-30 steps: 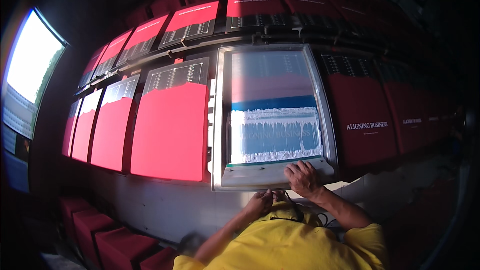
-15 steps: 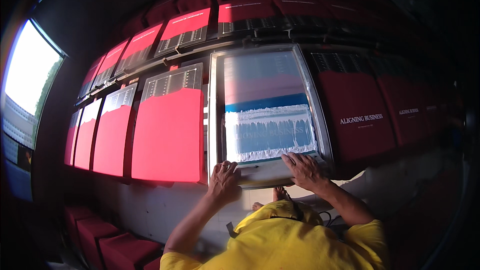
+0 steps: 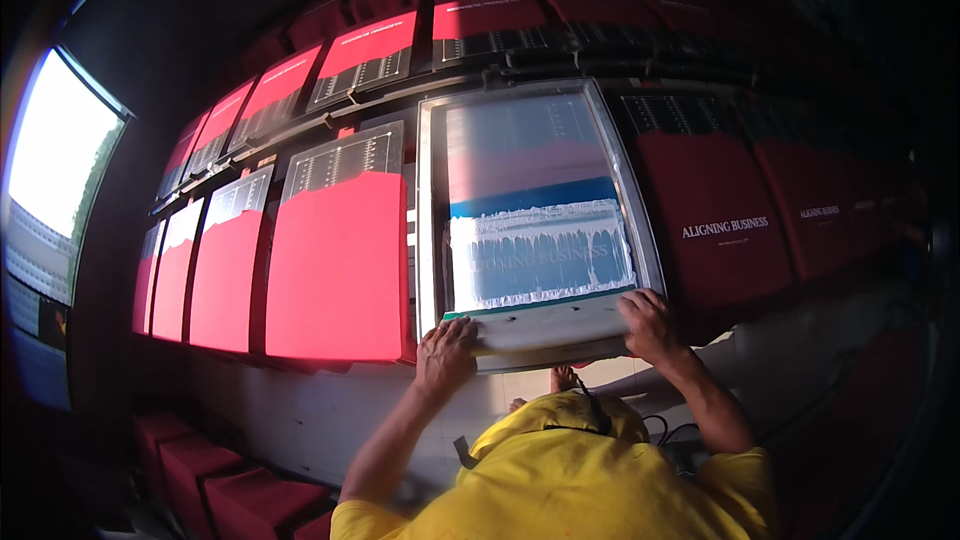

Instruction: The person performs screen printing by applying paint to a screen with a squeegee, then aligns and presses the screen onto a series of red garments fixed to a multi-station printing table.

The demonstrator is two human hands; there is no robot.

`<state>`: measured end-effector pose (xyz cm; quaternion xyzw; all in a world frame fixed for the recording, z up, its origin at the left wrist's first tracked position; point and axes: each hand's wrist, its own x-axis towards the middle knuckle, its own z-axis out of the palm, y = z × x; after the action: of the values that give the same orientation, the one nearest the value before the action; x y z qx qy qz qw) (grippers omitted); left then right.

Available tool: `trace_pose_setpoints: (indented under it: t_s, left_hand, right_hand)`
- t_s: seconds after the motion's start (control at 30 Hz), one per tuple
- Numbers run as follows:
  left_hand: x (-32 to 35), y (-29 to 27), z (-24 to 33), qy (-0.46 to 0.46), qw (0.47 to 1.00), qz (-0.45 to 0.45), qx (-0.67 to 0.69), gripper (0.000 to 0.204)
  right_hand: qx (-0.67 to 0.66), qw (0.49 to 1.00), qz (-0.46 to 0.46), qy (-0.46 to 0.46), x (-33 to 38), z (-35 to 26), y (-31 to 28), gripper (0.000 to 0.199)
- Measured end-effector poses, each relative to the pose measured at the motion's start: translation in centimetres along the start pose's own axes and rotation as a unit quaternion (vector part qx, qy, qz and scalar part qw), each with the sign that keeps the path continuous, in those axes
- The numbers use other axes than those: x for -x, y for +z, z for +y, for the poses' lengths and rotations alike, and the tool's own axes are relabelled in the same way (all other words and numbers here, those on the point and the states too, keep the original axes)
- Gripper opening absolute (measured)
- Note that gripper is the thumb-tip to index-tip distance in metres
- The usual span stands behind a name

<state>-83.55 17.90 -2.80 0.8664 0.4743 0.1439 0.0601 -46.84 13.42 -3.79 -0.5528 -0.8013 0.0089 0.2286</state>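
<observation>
A screen printing frame (image 3: pixel 426 210) lies in front of me over a printing board, its metal rim around a translucent mesh. White ink (image 3: pixel 540 230) is spread in a streaky band across the blue lower part of the mesh, with faint lettering showing beneath. A pale flat strip (image 3: pixel 545 328) runs along the near end. My left hand (image 3: pixel 447 348) is closed over the frame's near left corner. On the near right corner my right hand (image 3: pixel 652 328) is closed in the same way, its thumb side toward the strip. Undersides of both grips are hidden.
Red fabric pieces (image 3: pixel 335 270) lie on slanted boards to the left, and a printed red piece (image 3: pixel 715 200) with white lettering is to the right. A rail (image 3: pixel 370 100) separates them from another row behind. Red-covered blocks (image 3: pixel 250 495) stand at lower left.
My right hand has shifted rightward from the near strip to the frame's near right corner. My left hand stays at the left corner. The ink band looks the same.
</observation>
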Motion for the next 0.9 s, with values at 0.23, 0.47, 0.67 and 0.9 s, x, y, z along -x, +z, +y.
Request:
trace_pose_setpoints:
  t_s: [0.23,0.47,0.67,0.9]
  left_hand:
    - [1.5,1.8,-0.1,0.028,0.998,0.004,-0.061,0.035]
    - [-4.3,3.6,-4.1,0.057,0.993,0.067,-0.084,0.034]
    - [-12.7,2.4,-6.8,0.029,0.998,0.032,-0.049,0.017]
    - [-13.7,-0.3,-5.7,-0.009,0.999,-0.009,-0.043,0.009]
  right_hand:
    - [0.01,0.999,-0.029,0.013,3.4,-0.5,1.2,0.045]
    - [0.018,1.0,-0.004,-0.001,-3.2,3.1,2.5,0.023]
    - [0.03,0.999,-0.025,0.012,-11.1,7.3,2.9,0.019]
    - [0.021,0.998,-0.058,0.023,-12.1,7.3,0.9,0.029]
